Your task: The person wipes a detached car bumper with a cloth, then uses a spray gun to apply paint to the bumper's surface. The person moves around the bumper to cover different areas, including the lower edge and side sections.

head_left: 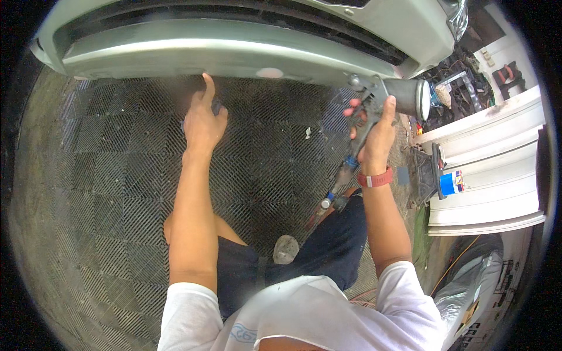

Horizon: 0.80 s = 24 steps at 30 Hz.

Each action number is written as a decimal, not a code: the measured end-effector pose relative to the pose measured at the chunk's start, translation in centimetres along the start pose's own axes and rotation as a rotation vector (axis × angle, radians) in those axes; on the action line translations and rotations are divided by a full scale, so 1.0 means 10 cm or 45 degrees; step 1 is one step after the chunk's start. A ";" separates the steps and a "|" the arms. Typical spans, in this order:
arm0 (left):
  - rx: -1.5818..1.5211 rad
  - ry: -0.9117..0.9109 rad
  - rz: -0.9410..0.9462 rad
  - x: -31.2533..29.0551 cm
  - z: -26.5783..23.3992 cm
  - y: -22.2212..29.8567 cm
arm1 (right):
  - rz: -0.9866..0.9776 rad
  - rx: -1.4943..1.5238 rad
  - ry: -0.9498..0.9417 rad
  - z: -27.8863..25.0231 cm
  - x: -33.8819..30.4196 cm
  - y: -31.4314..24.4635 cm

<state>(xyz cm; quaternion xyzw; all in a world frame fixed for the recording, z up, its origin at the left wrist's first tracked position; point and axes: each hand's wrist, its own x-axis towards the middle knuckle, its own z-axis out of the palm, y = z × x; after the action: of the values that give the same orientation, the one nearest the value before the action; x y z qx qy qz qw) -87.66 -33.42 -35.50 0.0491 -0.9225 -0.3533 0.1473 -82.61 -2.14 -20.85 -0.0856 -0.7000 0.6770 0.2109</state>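
A pale green car bumper [234,58] spans the top of the head view. My left hand [203,123] is held out at its lower edge, the index finger stretched up to that edge and the thumb apart; I see nothing held in it. My right hand [377,128], with a red band on the wrist, is wrapped round the handle of a spray gun [374,96]. The gun's grey cup [404,96] points right, close to the bumper's right end. From the handle, a blue-ringed fitting [345,169] runs down toward my knee.
Dark ribbed floor tiles [257,158] lie below the bumper. Right of me are a white corrugated panel [486,187], a blue and white can [452,183] and a cluttered heap of tools [462,96]. A silvery sheet [474,281] lies at lower right.
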 end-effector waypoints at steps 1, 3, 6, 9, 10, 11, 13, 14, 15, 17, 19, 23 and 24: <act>-0.007 -0.003 0.001 0.00 0.01 0.01 | 0.003 0.013 -0.060 0.10 -0.07 -0.03; -0.019 -0.003 0.000 0.00 0.00 0.04 | 0.001 0.020 -0.152 0.31 -0.18 -0.12; -0.078 -0.034 -0.065 0.01 0.00 0.04 | -0.035 0.003 -0.307 0.56 -0.29 -0.15; -0.099 -0.036 -0.049 0.00 -0.01 0.05 | -0.034 -0.042 -0.429 0.72 -0.39 -0.18; -0.079 -0.049 -0.051 0.00 -0.02 0.06 | -0.056 -0.033 -0.444 0.78 -0.43 -0.19; -0.059 -0.061 -0.053 0.01 -0.03 0.07 | -0.078 -0.024 -0.459 0.87 -0.47 -0.19; -0.029 -0.048 -0.043 0.01 -0.03 0.06 | -0.090 -0.009 -0.510 0.98 -0.54 -0.16; -0.018 -0.022 -0.031 0.00 -0.01 0.04 | -0.073 0.015 -0.559 1.02 -0.56 -0.13; -0.012 0.003 -0.017 0.00 -0.01 0.05 | -0.056 0.035 -0.605 1.05 -0.58 -0.10; -0.096 -0.039 -0.037 -0.01 -0.04 0.03 | 0.018 0.120 -0.686 1.08 -0.59 -0.03; -0.132 -0.063 -0.048 -0.01 -0.07 0.04 | 0.026 0.063 -0.603 1.05 -0.60 0.06; -0.060 -0.056 -0.025 -0.01 -0.09 0.06 | -0.031 -0.060 -0.429 0.81 -0.54 0.26; -0.034 -0.048 -0.012 -0.01 -0.08 0.05 | -0.070 -0.075 -0.388 0.73 -0.52 0.28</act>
<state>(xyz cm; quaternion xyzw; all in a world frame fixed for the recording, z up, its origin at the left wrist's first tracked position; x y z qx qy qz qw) -87.30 -33.54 -34.62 0.0446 -0.9201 -0.3671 0.1287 -81.39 -10.78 -24.50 0.0313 -0.7454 0.6554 0.1179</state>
